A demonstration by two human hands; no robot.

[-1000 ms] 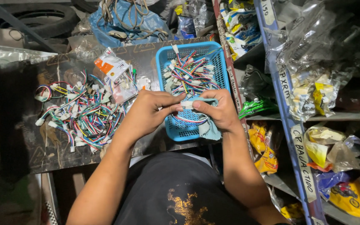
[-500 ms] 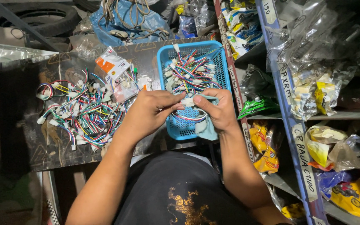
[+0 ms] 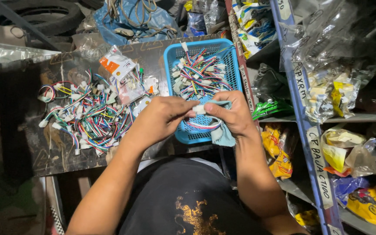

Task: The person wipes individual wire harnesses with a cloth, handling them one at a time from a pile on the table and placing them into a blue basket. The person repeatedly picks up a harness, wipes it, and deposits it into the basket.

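Over the near edge of the blue plastic mesh basket [image 3: 177,65], the left hand [image 3: 159,119] and right hand [image 3: 231,115] meet, both pinched on one small white plastic connector with coloured wire leads [image 3: 199,109]; a pale blue cloth [image 3: 223,135] hangs under the right palm. This looks like joining or checking that connector, so the coming move likely calls for a firm, square pinch. On the dark desk's middle lies a heap of loose multicoloured wire harnesses [image 3: 90,115], with an orange-and-white flat packet [image 3: 117,66] at its far edge. Yellow crinkled bags [image 3: 275,150] fill the shelf at right, whose blue upright bears a long white label strip [image 3: 319,172].
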